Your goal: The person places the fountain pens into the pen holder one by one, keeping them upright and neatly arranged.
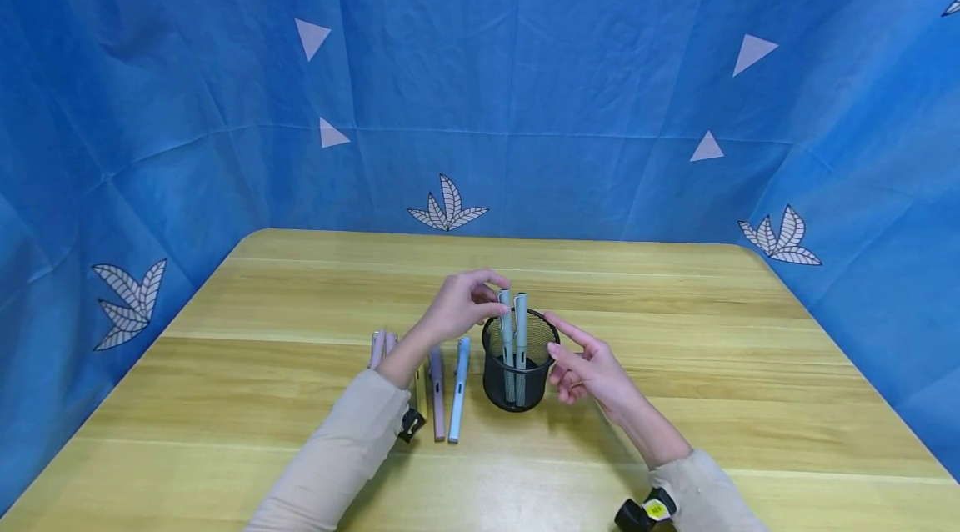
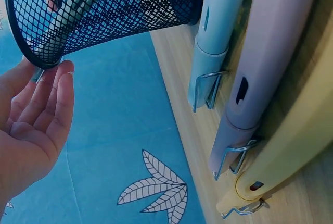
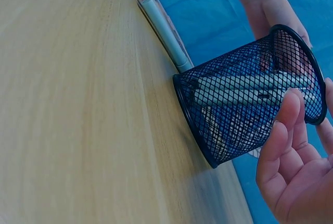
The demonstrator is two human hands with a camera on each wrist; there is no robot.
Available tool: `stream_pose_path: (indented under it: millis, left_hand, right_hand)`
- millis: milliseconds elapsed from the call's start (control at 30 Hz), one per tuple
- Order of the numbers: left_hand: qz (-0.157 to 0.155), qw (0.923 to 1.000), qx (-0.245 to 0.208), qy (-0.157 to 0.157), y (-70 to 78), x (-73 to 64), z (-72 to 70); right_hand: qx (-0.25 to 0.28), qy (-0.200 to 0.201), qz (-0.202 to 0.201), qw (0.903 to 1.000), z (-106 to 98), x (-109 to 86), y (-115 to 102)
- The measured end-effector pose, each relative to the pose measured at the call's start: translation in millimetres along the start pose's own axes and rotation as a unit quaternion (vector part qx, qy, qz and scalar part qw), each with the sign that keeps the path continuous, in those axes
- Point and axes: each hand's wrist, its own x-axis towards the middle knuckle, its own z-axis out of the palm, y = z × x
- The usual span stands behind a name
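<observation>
A black mesh pen holder (image 1: pixel 517 386) stands upright on the table with two pale green pens inside. My left hand (image 1: pixel 467 298) reaches over its left rim and pinches the capped top of the left green pen (image 1: pixel 506 323). Beside it leans the second green pen (image 1: pixel 521 319), untouched. My right hand (image 1: pixel 596 369) is at the holder's right side, index finger stretched to the rim and thumb against the mesh. In the left wrist view the left hand's fingertips meet just past the rim of the holder (image 2: pixel 130 31).
Left of the holder lie a light blue pen (image 1: pixel 459 390), a purple pen (image 1: pixel 437 394) and a yellow pen (image 1: pixel 421 394). Further left, pale lilac pens (image 1: pixel 377 348) are partly hidden by the left forearm. A blue patterned cloth (image 1: pixel 525 82) hangs behind the wooden table (image 1: pixel 712 348).
</observation>
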Motion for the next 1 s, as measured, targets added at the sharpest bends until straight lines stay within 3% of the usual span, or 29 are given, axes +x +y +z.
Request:
stream_pose_path:
  millis: [300, 733, 1000]
  left_hand:
    - [0.015, 0.9998, 0.002, -0.012, -1.4, -1.3, 1.4]
    - [0.012, 0.9994, -0.001, -0.034, -0.1, -1.3, -3.8]
    - [0.004, 0.9996, 0.016, -0.023, 2.5, -5.9, -8.4]
  right_hand:
    - [0.000, 0.001, 0.001, 1.0000, 0.1, 0.3, 0.0]
    - [-0.001, 0.005, 0.001, 1.0000, 0.6, -0.4, -0.4]
    - [-0.005, 0.000, 0.000, 1.0000, 1.3, -0.6, -1.2]
